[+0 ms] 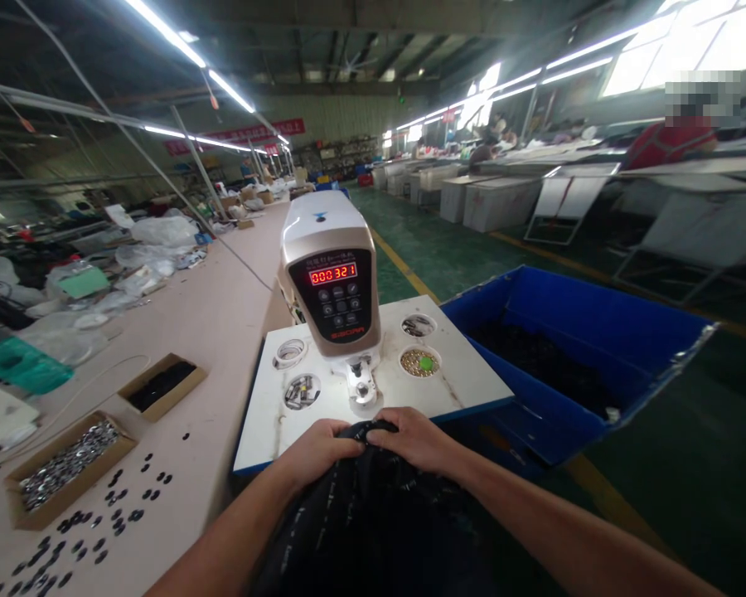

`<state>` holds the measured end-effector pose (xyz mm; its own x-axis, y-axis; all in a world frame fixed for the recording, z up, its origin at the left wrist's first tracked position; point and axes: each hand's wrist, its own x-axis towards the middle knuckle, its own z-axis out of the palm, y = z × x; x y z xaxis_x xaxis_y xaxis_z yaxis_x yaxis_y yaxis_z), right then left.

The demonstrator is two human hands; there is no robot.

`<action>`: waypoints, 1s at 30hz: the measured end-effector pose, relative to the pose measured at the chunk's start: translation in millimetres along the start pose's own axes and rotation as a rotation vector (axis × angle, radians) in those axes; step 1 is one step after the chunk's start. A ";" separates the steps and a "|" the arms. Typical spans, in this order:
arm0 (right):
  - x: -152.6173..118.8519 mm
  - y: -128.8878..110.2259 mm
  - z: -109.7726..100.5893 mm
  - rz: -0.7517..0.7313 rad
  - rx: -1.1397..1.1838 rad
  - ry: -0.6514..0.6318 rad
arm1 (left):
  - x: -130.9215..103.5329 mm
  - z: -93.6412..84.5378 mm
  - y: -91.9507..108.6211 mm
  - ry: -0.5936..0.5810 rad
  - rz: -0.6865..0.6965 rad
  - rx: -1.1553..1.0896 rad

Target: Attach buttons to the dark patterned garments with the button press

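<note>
Black fabric [360, 506] with small white marks, perhaps a garment, hangs toward me from both hands. My left hand [323, 452] is closed on its upper edge, thumb on top. Beside it my right hand [414, 439] pinches the same edge, fingers curled over the far side. Just beyond my hands stands a snap-fastening machine [332, 282] with a red display reading 000321. Its metal pressing head [360, 385] is close in front of the fabric's edge. What lies under the gripped edge is hidden.
The white machine table [261, 439] has round wells with small metal parts. At left, a cardboard box of metal pieces [68, 464], a box of black pieces [162, 388] and scattered black discs [118, 502] lie on a long table. A blue bin [627, 332] holding dark cloth stands right.
</note>
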<state>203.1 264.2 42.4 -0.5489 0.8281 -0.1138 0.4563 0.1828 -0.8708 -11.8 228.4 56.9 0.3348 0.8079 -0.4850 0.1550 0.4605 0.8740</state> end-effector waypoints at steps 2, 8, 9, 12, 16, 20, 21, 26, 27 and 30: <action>18.4 1.3 -7.7 -0.023 0.023 0.058 | 14.0 -8.3 14.2 0.023 0.034 0.049; 64.4 10.5 -26.0 -0.062 -0.018 0.185 | 50.5 -25.6 37.2 0.059 0.074 0.087; 69.6 11.7 -28.2 -0.061 -0.023 0.187 | 55.4 -27.9 38.4 0.063 0.080 0.093; 81.5 12.0 -34.3 -0.051 -0.054 0.192 | 68.1 -34.9 40.3 0.083 0.100 0.115; 92.0 8.3 -39.8 -0.030 -0.066 0.200 | 82.3 -43.5 40.7 0.108 0.103 0.143; 99.4 7.8 -41.0 -0.015 -0.060 0.188 | 89.7 -48.5 41.1 0.134 0.083 0.158; 100.9 8.1 -41.0 -0.012 -0.059 0.184 | 90.1 -49.0 41.9 0.140 0.077 0.160; 106.9 8.5 -42.7 -0.014 -0.067 0.173 | 89.1 -48.5 49.2 0.144 0.046 0.145; 107.5 8.4 -43.2 -0.018 -0.071 0.172 | 89.2 -48.1 50.5 0.142 0.040 0.138; 107.8 8.7 -43.8 -0.025 -0.081 0.168 | 89.9 -47.3 52.0 0.141 0.023 0.123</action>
<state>178.5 378.3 43.5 -0.4390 0.8985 -0.0049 0.5027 0.2411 -0.8302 -17.6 342.3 57.3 0.2075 0.8650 -0.4568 0.2639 0.4002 0.8776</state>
